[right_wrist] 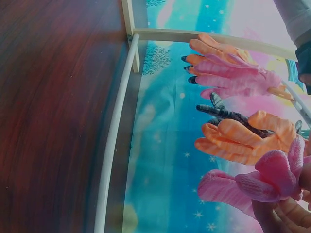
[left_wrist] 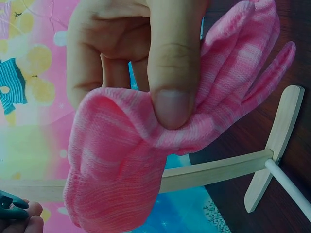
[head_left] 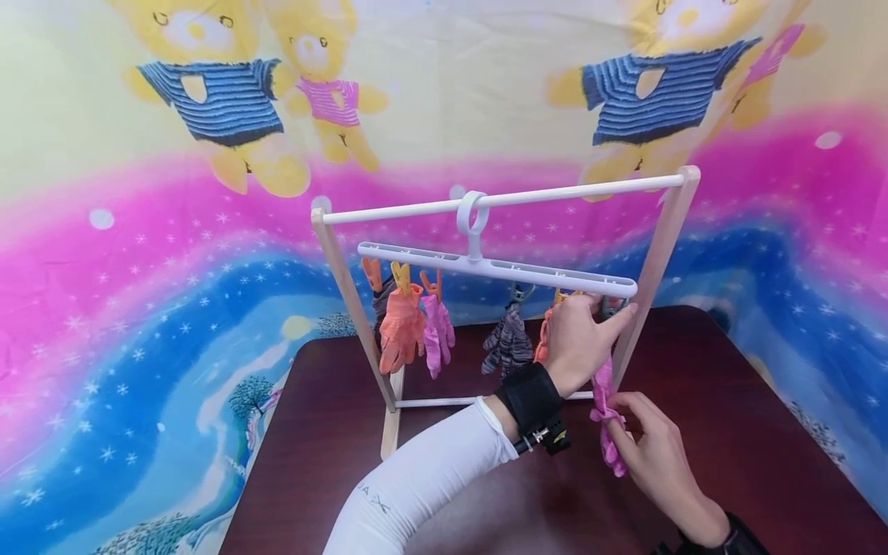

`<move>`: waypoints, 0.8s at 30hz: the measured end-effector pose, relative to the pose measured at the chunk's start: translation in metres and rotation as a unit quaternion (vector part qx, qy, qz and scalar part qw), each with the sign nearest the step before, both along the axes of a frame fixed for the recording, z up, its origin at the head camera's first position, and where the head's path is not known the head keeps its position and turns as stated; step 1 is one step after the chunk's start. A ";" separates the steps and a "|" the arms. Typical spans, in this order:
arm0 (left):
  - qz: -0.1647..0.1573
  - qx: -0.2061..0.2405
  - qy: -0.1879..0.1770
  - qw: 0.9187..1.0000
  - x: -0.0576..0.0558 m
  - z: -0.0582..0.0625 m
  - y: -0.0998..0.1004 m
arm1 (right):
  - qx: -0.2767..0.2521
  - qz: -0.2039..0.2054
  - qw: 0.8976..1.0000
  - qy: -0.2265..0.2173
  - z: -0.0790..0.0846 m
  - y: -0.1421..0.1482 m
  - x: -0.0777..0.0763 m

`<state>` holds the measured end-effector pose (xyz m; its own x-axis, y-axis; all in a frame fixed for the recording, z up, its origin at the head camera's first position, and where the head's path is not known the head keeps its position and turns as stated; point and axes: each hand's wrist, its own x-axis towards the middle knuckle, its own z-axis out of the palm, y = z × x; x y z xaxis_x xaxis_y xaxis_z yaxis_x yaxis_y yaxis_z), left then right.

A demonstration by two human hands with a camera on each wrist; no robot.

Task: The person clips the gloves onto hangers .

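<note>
My left hand (head_left: 581,339) is raised to the right end of the white hanger (head_left: 541,271), where it pinches a dark green clothespin (left_wrist: 11,206). Lower down, my right hand (head_left: 659,456) pinches a pink striped knit glove (left_wrist: 116,160) between thumb and fingers. The glove bends over at the pinch, cuff end upward and fingers downward. In the left wrist view a gap shows between the clothespin and the glove. The right wrist view shows the pink glove (right_wrist: 267,177) close by, with right-hand fingers (right_wrist: 279,213) at its edge.
A wooden rack with a white top rod (head_left: 590,189) bears the tilted hanger. Orange (head_left: 402,327), pink (head_left: 437,335) and dark grey (head_left: 509,339) gloves hang from coloured clothespins. The rack stands on a dark table (head_left: 749,447) before a cartoon-bear cloth (head_left: 444,92).
</note>
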<state>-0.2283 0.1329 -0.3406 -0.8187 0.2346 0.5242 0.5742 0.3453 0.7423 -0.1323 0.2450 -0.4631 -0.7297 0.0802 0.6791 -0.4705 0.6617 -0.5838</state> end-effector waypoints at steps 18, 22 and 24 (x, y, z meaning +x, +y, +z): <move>-0.012 0.023 -0.022 0.999 -0.006 0.000 0.000 | -0.001 0.009 0.999 0.032 0.001 0.001 -0.002; -0.019 0.027 -0.026 0.999 -0.008 0.000 -0.001 | 0.007 0.003 0.999 0.042 0.003 0.001 -0.004; -0.024 0.030 -0.030 0.999 -0.009 0.000 -0.001 | 0.011 0.001 0.999 0.045 0.004 0.001 -0.005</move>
<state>-0.2368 0.1314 -0.3405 -0.8373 0.2437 0.4894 0.5434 0.2723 0.7940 -0.1370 0.2461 -0.4591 -0.6664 0.0624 0.7430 -0.5219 0.6727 -0.5245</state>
